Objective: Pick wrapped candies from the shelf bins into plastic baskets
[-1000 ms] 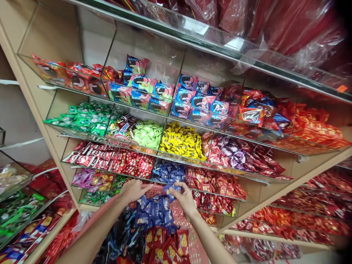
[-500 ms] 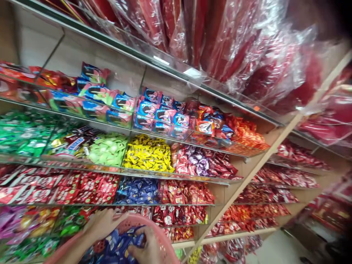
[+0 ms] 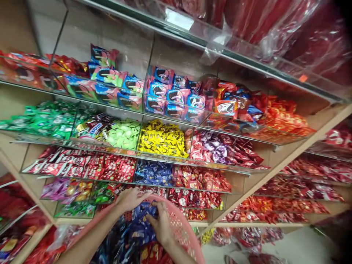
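Your basket (image 3: 183,225) sits low in front of you, its far rim close against the lower tiers of the shelf unit (image 3: 277,170) behind it. Your left hand (image 3: 130,198) is at the basket's far-left rim. Your right hand (image 3: 162,224) is just right of it, inside the basket, on the pile of packets (image 3: 134,234). The shelf unit rises in tiers, each split by dividers into side-by-side compartments holding sweets. Bagged goods (image 3: 275,25) lie on the shelf above the top tier. More shelving (image 3: 308,190) runs off to the right, and another rack (image 3: 19,216) stands at your left.
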Demonstrator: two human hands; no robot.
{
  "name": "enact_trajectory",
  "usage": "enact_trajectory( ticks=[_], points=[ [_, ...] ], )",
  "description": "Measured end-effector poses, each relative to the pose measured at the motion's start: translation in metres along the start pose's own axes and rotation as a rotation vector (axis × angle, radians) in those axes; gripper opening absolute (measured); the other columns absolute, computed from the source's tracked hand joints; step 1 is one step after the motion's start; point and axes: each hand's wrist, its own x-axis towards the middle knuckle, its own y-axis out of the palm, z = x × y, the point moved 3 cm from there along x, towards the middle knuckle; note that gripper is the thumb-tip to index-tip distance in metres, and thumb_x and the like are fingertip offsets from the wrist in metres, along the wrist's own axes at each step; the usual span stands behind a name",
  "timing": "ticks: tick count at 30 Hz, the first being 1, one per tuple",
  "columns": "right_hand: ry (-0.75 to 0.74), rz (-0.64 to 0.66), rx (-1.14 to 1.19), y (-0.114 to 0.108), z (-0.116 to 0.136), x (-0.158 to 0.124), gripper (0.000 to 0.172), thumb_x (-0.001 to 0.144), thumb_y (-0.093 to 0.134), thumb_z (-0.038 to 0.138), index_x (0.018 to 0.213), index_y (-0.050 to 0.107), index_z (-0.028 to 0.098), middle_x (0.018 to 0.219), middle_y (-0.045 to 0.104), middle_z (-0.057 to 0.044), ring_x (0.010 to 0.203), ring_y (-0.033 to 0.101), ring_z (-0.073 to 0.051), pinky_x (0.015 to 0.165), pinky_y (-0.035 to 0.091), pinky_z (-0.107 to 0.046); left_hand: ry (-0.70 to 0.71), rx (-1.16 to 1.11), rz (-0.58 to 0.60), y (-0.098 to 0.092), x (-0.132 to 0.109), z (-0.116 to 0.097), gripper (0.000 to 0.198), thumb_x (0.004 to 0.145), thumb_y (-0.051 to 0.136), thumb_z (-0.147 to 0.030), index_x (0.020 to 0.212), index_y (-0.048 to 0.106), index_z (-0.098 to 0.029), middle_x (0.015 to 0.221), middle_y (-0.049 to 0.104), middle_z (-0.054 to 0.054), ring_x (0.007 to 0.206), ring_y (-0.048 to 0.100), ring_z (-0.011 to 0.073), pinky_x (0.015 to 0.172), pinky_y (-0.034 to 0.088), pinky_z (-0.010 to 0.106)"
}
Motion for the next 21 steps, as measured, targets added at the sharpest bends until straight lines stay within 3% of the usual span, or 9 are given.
enact_trajectory(
  ticks=[7,13,16,21],
  points=[
    [-0.118,0.068,-0.071,0.022,0.015,-0.001,0.037,0.068,0.053,0.006,0.102,0.052,0.020,0.102,0.052,-0.004,0.096,0.051,-0.017,0.086,0.042,-0.031,0.000,0.029,-0.034,0.000,-0.008,0.021,0.077,0.071,0.014,-0.073,0.073,0.066,-0.017,0.081,0.069,0.016,0.082,0.063,0.0315,0.068,0.044,0.037],
    [-0.163,0.107,-0.521,0.030,0.020,-0.005,0.038,0.077,0.054,0.027,0.114,0.050,0.027,0.114,0.050,-0.008,0.101,0.047,-0.029,0.085,0.040,-0.047,-0.031,0.021,-0.061,-0.001,-0.012,0.035,0.073,0.070,0.016,-0.074,0.066,0.064,-0.019,0.077,0.069,0.013,0.079,0.063,0.0297,0.065,0.043,0.034],
    [-0.193,0.089,-0.631,0.035,0.021,-0.007,0.038,0.078,0.054,0.034,0.115,0.050,0.029,0.121,0.047,-0.010,0.103,0.046,-0.032,0.084,0.040,-0.050,-0.036,0.003,-0.062,-0.001,-0.012,0.040,0.073,0.070,0.016,-0.075,0.065,0.062,-0.018,0.077,0.069,0.014,0.078,0.063,0.0292,0.063,0.042,0.033],
    [-0.272,0.042,-0.607,0.020,0.031,0.008,0.027,0.082,0.046,0.039,0.107,0.054,0.029,0.115,0.050,-0.007,0.100,0.047,-0.027,0.082,0.040,-0.045,-0.057,-0.025,-0.063,0.002,-0.011,0.049,0.070,0.070,0.018,-0.075,0.063,0.060,-0.019,0.075,0.068,0.012,0.078,0.063,0.0279,0.063,0.041,0.031]
  ],
)
